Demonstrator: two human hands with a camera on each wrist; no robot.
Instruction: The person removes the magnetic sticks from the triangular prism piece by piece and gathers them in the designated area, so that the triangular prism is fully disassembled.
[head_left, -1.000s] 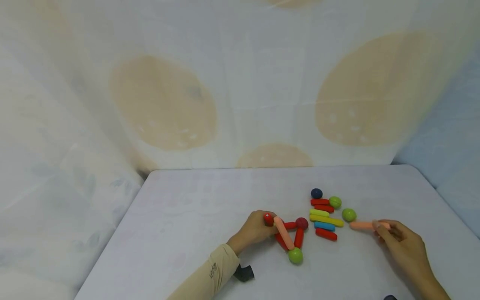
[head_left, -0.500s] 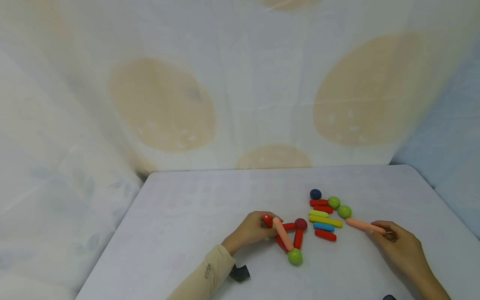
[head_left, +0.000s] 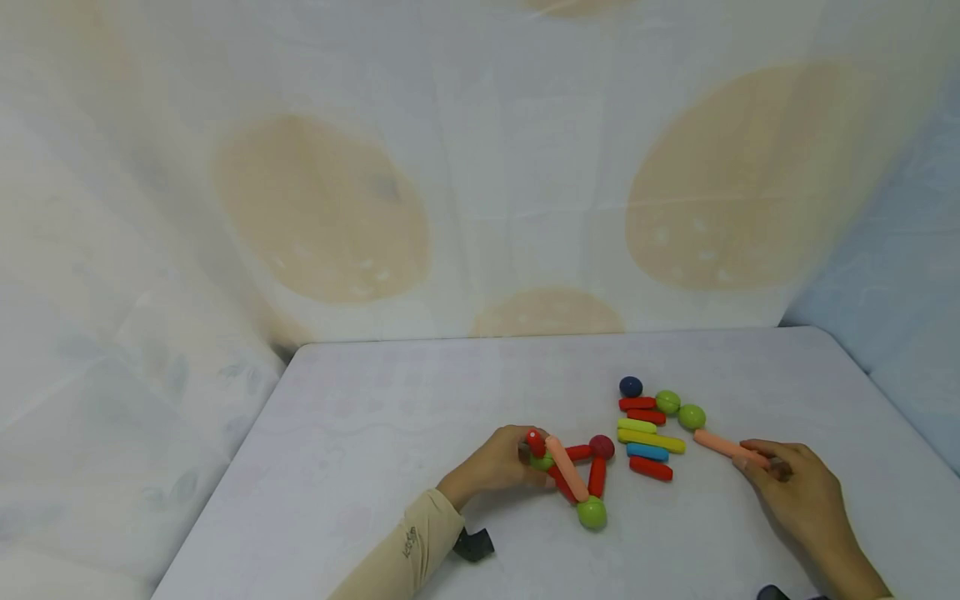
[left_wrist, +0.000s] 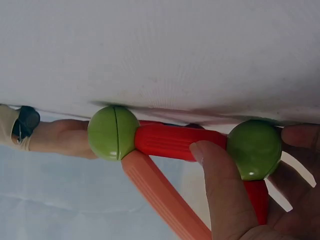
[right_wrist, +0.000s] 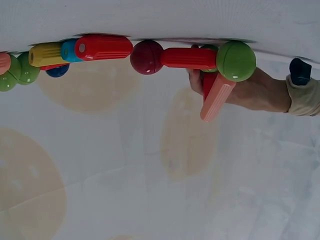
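A makeshift recording corner — cloth-covered table (head_left: 390,400), patterned sheet backdrop (head_left: 480,183) — toy rods (head_left: 651,442).

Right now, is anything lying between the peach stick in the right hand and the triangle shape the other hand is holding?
Yes. The loose pile of sticks and two green balls lie between the peach stick held by the right hand and the triangle gripped by the left hand.

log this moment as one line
left hand: grips stick-and-ball frame | right hand: pinches peach stick, tip touching green ball

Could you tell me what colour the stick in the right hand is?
The stick is salmon pink, clearest in the head view.
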